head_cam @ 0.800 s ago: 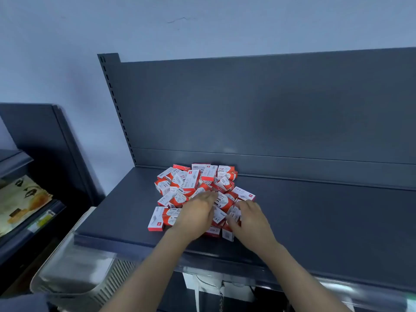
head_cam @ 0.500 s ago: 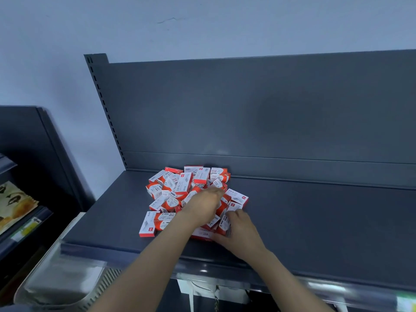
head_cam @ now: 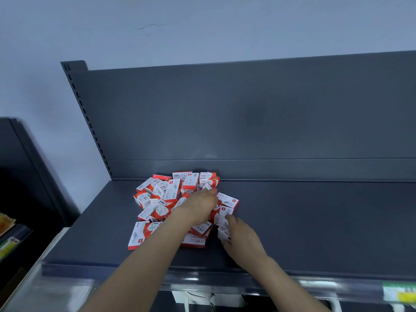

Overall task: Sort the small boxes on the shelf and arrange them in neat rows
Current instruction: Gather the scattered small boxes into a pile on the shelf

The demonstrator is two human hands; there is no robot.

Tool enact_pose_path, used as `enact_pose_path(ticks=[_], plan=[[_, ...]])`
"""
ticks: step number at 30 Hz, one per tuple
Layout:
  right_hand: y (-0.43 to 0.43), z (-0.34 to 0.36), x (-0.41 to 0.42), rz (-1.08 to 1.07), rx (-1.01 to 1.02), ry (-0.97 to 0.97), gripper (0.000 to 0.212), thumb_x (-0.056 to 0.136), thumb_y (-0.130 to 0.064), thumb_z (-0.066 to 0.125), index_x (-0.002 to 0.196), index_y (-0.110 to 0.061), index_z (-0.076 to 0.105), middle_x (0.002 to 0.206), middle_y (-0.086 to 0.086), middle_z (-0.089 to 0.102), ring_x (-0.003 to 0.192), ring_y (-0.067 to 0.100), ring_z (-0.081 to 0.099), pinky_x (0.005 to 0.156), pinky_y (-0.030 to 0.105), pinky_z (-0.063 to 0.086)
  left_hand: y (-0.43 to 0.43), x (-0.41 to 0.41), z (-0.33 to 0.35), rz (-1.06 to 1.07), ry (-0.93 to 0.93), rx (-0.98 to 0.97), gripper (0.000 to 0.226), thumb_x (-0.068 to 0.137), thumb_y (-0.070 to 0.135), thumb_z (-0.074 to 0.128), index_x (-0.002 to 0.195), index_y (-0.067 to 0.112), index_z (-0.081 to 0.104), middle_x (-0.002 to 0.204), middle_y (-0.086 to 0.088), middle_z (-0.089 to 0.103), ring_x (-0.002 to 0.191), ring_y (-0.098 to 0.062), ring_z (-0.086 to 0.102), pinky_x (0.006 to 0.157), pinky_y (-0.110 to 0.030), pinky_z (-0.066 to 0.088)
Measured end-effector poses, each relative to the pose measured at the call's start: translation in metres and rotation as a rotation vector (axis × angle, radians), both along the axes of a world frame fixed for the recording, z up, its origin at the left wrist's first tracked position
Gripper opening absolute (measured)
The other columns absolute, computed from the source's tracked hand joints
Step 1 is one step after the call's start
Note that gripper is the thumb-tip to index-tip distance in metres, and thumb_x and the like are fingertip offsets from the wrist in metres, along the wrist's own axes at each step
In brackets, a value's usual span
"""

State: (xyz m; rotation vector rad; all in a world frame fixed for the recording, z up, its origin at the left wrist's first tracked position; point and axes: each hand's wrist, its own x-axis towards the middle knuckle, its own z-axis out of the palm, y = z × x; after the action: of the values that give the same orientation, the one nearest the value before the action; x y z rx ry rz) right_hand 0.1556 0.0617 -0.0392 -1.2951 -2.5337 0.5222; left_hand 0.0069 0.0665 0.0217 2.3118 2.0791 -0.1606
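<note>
A loose pile of small red-and-white boxes [head_cam: 167,193] lies jumbled on the left half of the dark grey shelf [head_cam: 315,221]. My left hand [head_cam: 200,207] reaches over the middle of the pile, palm down with its fingertips among the boxes; whether it grips one is hidden. At the pile's right front corner, my right hand [head_cam: 244,240] has its thumb and fingers closed around one small white box [head_cam: 222,231]. One larger box [head_cam: 137,235] lies flat at the pile's front left.
The shelf's back panel [head_cam: 247,113] rises right behind the pile. The shelf's front edge [head_cam: 202,275] carries a price strip with a green-yellow label [head_cam: 400,294] at the right. A second dark shelving unit [head_cam: 20,176] stands to the left.
My view has shifted, so the pile sits further left and lower. My left hand has pushed further into the pile. My right hand has closed on a box at the right front.
</note>
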Motion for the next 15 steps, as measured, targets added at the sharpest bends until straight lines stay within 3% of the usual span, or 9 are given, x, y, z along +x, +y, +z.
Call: enact_pose_path(ticks=[5, 7, 10, 15], plan=[[0.002, 0.007, 0.005, -0.071, 0.012, 0.029, 0.031, 0.091, -0.019, 0.051, 0.121, -0.013, 0.050, 0.120, 0.005, 0.059, 0.104, 0.024, 0.058, 0.083, 0.030, 0.047, 0.000, 0.000, 0.007, 0.051, -0.213, 0.033, 0.021, 0.087, 0.014, 0.062, 0.101, 0.016, 0.047, 0.102, -0.009, 0.060, 0.093, -0.024, 0.058, 0.070, -0.029, 0.041], [0.006, 0.015, 0.010, -0.115, 0.023, 0.065, 0.028, 0.089, -0.015, 0.052, 0.116, -0.011, 0.052, 0.116, 0.006, 0.060, 0.102, 0.025, 0.058, 0.079, 0.030, 0.046, 0.002, 0.003, 0.013, 0.070, -0.302, 0.092, 0.021, 0.088, 0.020, 0.062, 0.104, 0.018, 0.049, 0.105, -0.006, 0.061, 0.092, -0.022, 0.058, 0.075, -0.031, 0.048], [0.016, 0.031, 0.023, -0.179, 0.065, 0.093, 0.020, 0.088, -0.016, 0.052, 0.107, -0.009, 0.053, 0.110, 0.009, 0.060, 0.098, 0.029, 0.058, 0.071, 0.032, 0.041, 0.015, 0.014, 0.021, 0.040, -0.349, 0.213, 0.038, 0.090, 0.027, 0.059, 0.126, 0.017, 0.050, 0.123, -0.005, 0.058, 0.111, -0.024, 0.055, 0.094, -0.036, 0.046], [0.039, 0.056, 0.068, -0.287, 0.125, 0.130, 0.026, 0.088, -0.016, 0.051, 0.113, -0.010, 0.053, 0.112, 0.009, 0.060, 0.101, 0.030, 0.057, 0.079, 0.035, 0.046, 0.040, 0.052, 0.032, 0.011, -0.408, 0.301, 0.040, 0.092, 0.024, 0.056, 0.129, 0.014, 0.048, 0.125, -0.006, 0.054, 0.116, -0.025, 0.052, 0.098, -0.036, 0.042]])
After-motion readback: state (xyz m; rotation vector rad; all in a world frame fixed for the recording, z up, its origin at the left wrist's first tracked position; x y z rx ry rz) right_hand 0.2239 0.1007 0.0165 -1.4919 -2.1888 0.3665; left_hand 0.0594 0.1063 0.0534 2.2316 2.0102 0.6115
